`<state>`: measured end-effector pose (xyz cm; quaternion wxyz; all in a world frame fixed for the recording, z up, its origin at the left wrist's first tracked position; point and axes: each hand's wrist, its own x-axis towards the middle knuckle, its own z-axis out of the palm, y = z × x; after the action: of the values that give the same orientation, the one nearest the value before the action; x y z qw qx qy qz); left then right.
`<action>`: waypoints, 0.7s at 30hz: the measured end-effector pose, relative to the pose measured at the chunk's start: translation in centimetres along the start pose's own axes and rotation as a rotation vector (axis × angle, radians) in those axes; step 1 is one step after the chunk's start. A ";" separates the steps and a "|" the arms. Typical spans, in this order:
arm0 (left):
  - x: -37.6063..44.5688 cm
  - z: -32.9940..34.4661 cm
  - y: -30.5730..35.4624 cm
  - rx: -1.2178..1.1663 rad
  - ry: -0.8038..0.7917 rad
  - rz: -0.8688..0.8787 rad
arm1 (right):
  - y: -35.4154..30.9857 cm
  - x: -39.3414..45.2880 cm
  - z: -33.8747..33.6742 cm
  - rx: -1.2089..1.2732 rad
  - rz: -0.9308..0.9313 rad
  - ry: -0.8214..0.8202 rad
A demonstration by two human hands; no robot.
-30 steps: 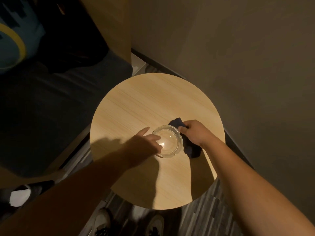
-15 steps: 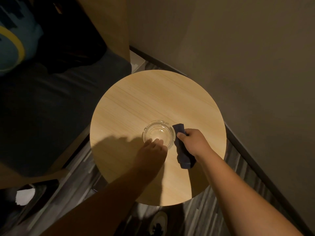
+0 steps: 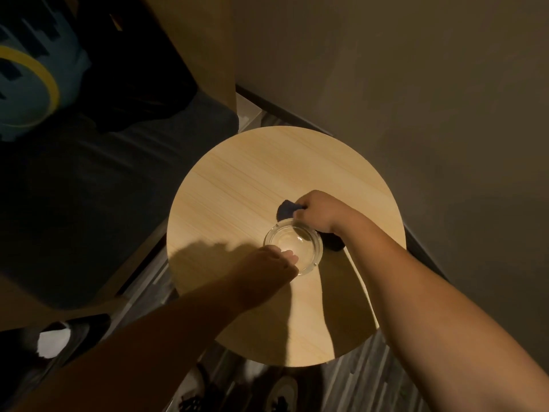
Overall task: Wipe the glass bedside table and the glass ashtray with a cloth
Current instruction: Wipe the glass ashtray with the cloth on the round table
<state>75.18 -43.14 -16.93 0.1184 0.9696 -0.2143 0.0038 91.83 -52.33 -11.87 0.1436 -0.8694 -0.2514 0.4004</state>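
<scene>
A round bedside table (image 3: 243, 179) with a light wood-grain top stands below me. A clear glass ashtray (image 3: 300, 242) sits on it, slightly right of centre. My left hand (image 3: 267, 269) rests on the ashtray's near rim, fingertips curled over the edge and holding it. My right hand (image 3: 320, 215) is closed on a dark blue cloth (image 3: 286, 210) and presses it on the tabletop just behind the ashtray. Part of the cloth shows again under my right wrist, to the ashtray's right.
A dark bed (image 3: 89, 188) lies left of the table, with a blue and yellow cushion (image 3: 26, 84) at the far left. A wall (image 3: 416, 84) rises close behind and to the right. Shoes (image 3: 285, 391) show on the grey plank floor.
My right hand slid the cloth from the ashtray's right side to the tabletop behind it. My left hand has stayed on the ashtray's near rim since half a second ago.
</scene>
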 end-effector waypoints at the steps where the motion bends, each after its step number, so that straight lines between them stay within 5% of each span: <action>1: 0.0 -0.3 -0.3 0.011 -0.012 0.052 | -0.5 0.1 0.0 -0.046 -0.035 -0.028; 7: 0.3 -1.4 -1.3 0.112 -0.118 0.182 | 0.8 -0.6 1.0 -0.080 -0.084 -0.011; 15: -1.5 0.5 4.4 0.152 -0.134 -0.291 | 3.6 -3.4 3.6 0.066 -0.056 0.164; 21: -0.6 2.0 7.3 -0.105 0.096 -0.362 | 4.3 -4.3 5.2 0.101 -0.048 0.233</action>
<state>71.49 -49.76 -17.21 0.1777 0.9835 -0.0302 0.0173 86.84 -58.07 -14.43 0.2249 -0.8954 -0.2335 0.3051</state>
